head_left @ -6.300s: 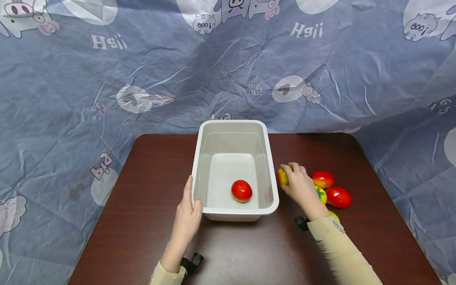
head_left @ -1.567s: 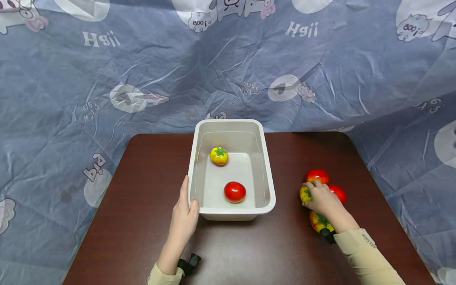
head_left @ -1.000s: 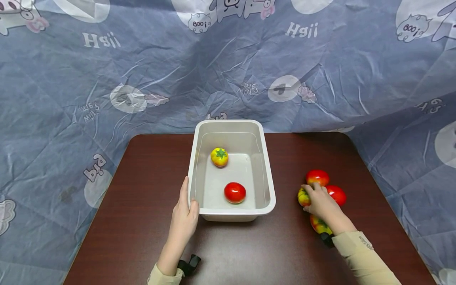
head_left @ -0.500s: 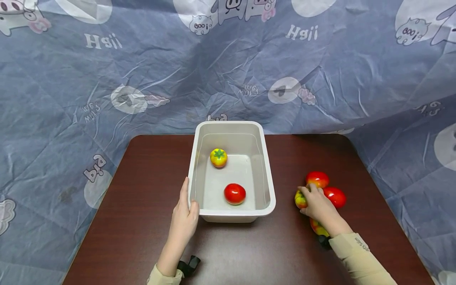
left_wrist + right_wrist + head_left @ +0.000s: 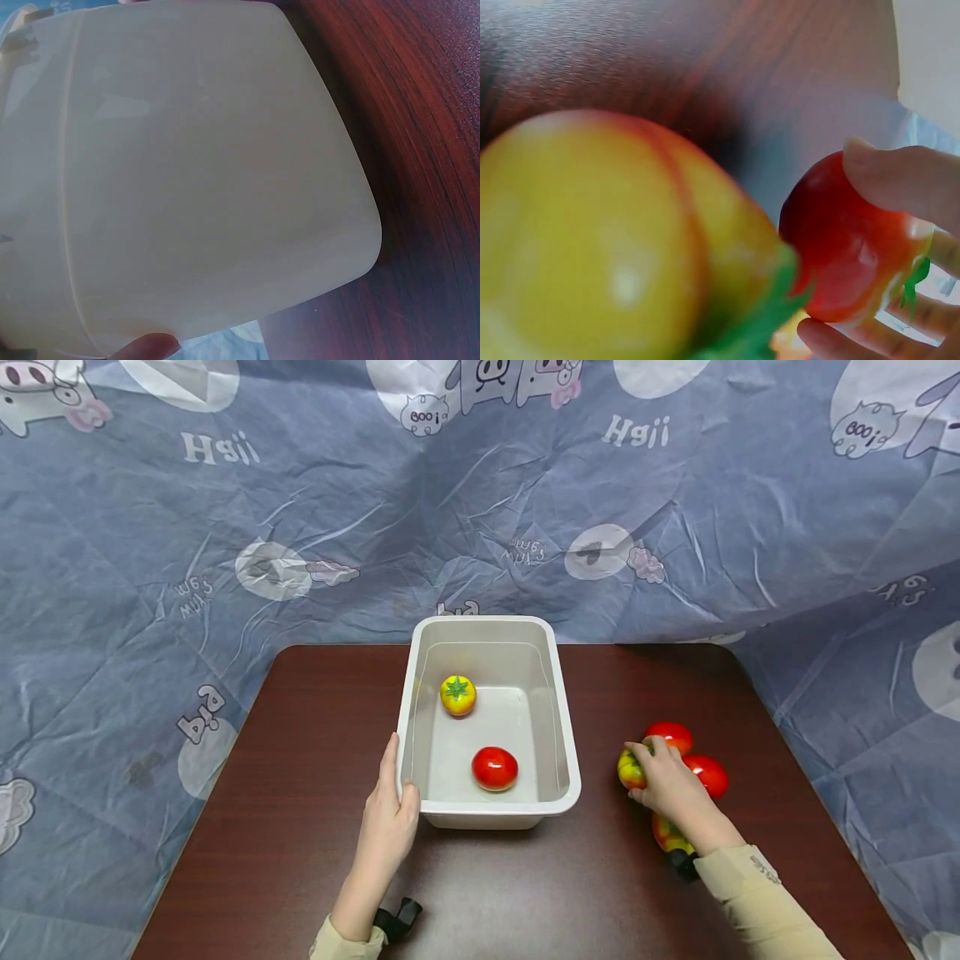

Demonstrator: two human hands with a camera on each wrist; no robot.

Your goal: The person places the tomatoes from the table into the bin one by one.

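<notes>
1. Grey plastic bin [image 5: 480, 807]: the left hand [image 5: 390, 827] lies nearly straight-fingered along its left wall; light, steady pressure should stop skidding
2. Yellow-and-red tomato [image 5: 630, 772], right of the bin: best gripped round its sides, as its skin looks slippery; whether it is off the table [image 5: 322, 735], I cannot tell
3. Right hand [image 5: 670, 787], partly curled, pinches that tomato; lifting straight up first should spare the near tomato [image 5: 667, 837] and right red tomato [image 5: 709, 776] a knock

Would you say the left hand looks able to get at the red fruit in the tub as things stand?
Probably yes: the left hand touches the open-topped tub, and nothing covers the red fruit; the hand would only have to clear the rim.
</notes>
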